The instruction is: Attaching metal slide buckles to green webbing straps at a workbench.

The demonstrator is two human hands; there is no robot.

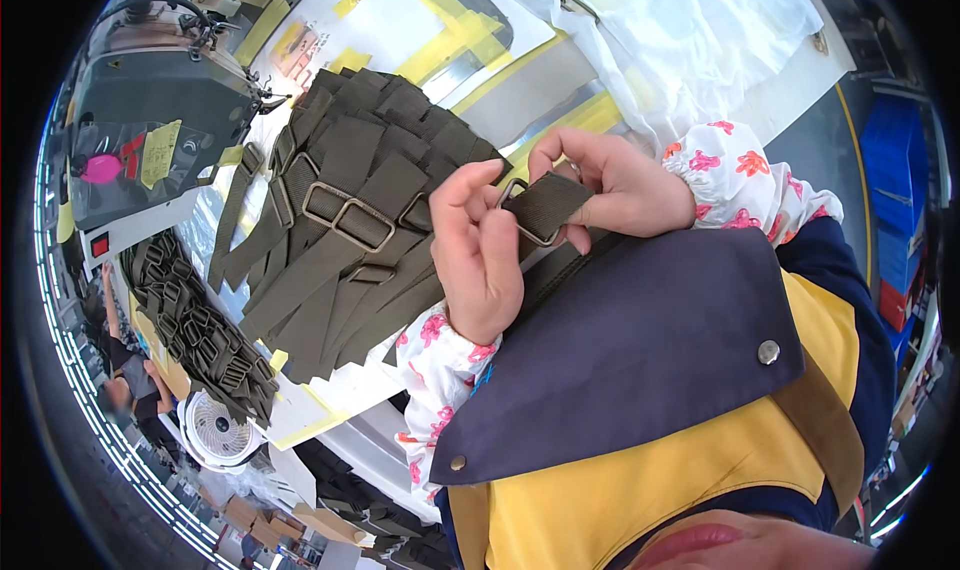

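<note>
A short olive webbing strap (548, 208) with a metal buckle (511, 192) is held up between the two hands, in front of the person's chest and just beside a heap of similar straps. The left hand (474, 245) grips the buckle's near side between thumb and fingers. The right hand (622, 185) pinches the strap by its free end, thumb below and fingers curled above. The webbing seems to pass through the buckle, though the fingers hide part of it.

Left of the hands, the strap heap (375, 173) spreads over the worktable (345, 385), its cut ends overlapping at the top and several rectangular buckles lying on it. Beyond it are yellow tape strips (470, 45) and, toward the upper right, a white plastic sheet (690, 40). Farther left lies a dark bundle of buckled straps (205, 330), with a white fan (217, 430) near its lower end. Blue bins (893, 160) stand at the far right.
</note>
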